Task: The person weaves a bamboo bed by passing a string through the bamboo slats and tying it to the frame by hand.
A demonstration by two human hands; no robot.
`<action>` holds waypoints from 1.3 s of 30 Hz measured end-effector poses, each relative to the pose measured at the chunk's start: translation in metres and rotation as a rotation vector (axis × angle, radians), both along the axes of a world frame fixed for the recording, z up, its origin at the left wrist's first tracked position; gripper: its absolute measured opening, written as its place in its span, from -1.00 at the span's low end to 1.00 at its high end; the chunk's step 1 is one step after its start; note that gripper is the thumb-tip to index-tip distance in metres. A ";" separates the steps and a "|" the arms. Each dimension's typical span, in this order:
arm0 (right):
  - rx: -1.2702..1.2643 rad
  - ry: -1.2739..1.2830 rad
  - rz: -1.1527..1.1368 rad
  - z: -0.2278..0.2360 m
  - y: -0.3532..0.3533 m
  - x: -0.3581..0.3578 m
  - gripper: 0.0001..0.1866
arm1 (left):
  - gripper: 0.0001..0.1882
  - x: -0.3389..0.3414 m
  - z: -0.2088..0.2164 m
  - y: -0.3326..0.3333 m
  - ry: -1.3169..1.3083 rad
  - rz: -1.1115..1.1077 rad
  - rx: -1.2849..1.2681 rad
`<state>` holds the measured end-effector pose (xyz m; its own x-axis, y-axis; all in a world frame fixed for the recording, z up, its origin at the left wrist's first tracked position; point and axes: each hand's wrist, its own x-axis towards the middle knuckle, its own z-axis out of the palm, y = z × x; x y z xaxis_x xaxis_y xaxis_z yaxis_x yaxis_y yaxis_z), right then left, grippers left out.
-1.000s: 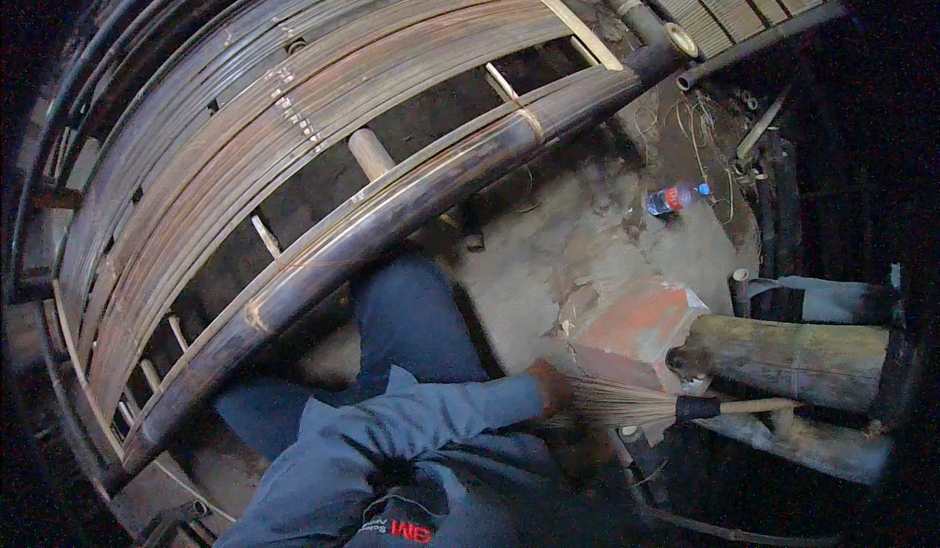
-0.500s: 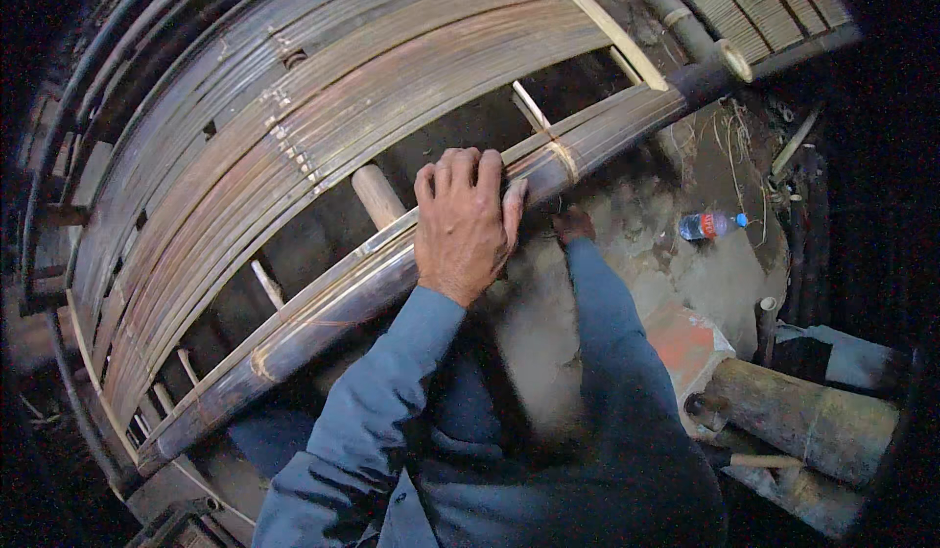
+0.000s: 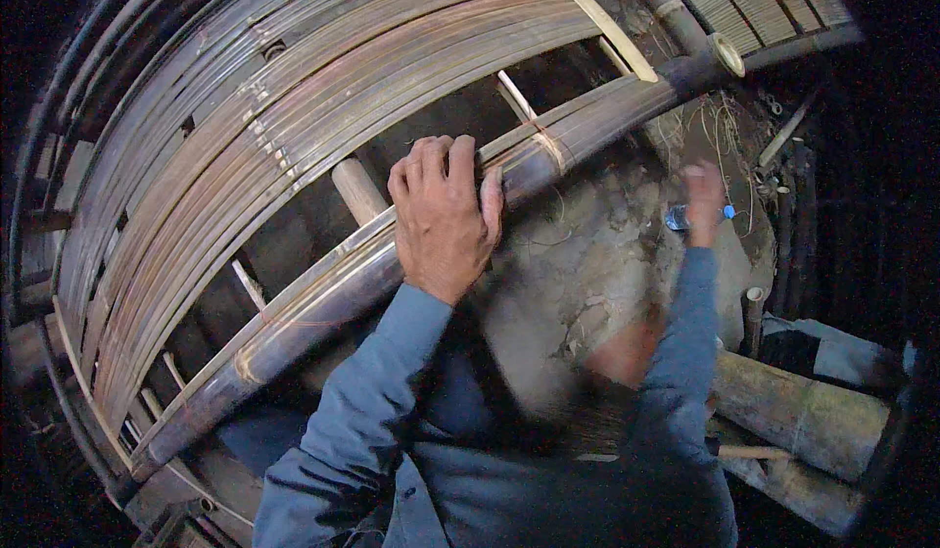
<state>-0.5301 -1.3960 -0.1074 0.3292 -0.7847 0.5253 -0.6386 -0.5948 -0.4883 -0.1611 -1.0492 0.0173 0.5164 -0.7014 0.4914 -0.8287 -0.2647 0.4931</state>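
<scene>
My left hand (image 3: 443, 217) is closed over the near rail of a bamboo frame, a thick dark bamboo pole (image 3: 323, 305) with thin split strips along its top. Its fingers wrap over the far side of the pole, and the thumb lies along the right. Long flat bamboo slats (image 3: 323, 88) spread beyond it in a panel. Thin bindings (image 3: 548, 146) circle the pole right of my hand. Smeared by motion, my right hand (image 3: 702, 200) is over the ground at the right. It partly covers a plastic bottle (image 3: 676, 218) with a blue cap; whether they touch cannot be told.
Loose strands of cord (image 3: 723, 122) lie just beyond my right hand. Thick bamboo logs (image 3: 803, 416) rest at the lower right, beside a reddish flat piece (image 3: 627, 352). A pale bamboo strip (image 3: 602, 24) crosses the panel's right end. Another slatted panel (image 3: 749, 0) stands at the upper right.
My right hand has swung from beside the pole out to the right, over the bottle. The left hand keeps its hold on the pole. The whole view has shifted slightly.
</scene>
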 end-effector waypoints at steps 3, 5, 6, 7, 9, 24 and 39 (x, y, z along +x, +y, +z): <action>0.456 0.187 -0.145 -0.068 0.097 0.124 -0.54 | -0.66 0.004 0.003 0.006 0.012 -0.015 -0.033; 0.628 0.326 -0.316 -0.141 0.091 0.099 -0.33 | -0.68 -0.002 0.000 -0.002 0.067 -0.063 -0.075; 0.629 0.420 -0.309 -0.167 0.104 0.117 -0.29 | -0.69 0.000 -0.004 0.001 0.062 -0.050 -0.048; 0.624 0.503 -0.295 -0.184 0.112 0.141 -0.25 | -0.70 0.004 -0.005 0.003 0.046 -0.034 -0.025; 0.640 0.638 -0.243 -0.213 0.123 0.172 -0.27 | -0.73 0.005 -0.001 0.005 0.007 0.009 0.043; -0.207 0.167 -0.626 0.004 -0.072 -0.011 -0.50 | -0.49 0.003 0.001 0.006 -0.082 0.082 0.132; 0.794 -0.647 0.696 0.130 0.150 0.093 -0.75 | -0.25 -0.008 0.010 0.006 -0.058 -0.099 0.283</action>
<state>-0.4374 -1.2460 0.0224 0.6605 -0.7221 0.2057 0.1879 -0.1063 -0.9764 -0.1689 -1.0434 0.0270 0.4156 -0.8600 0.2962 -0.8819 -0.3012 0.3628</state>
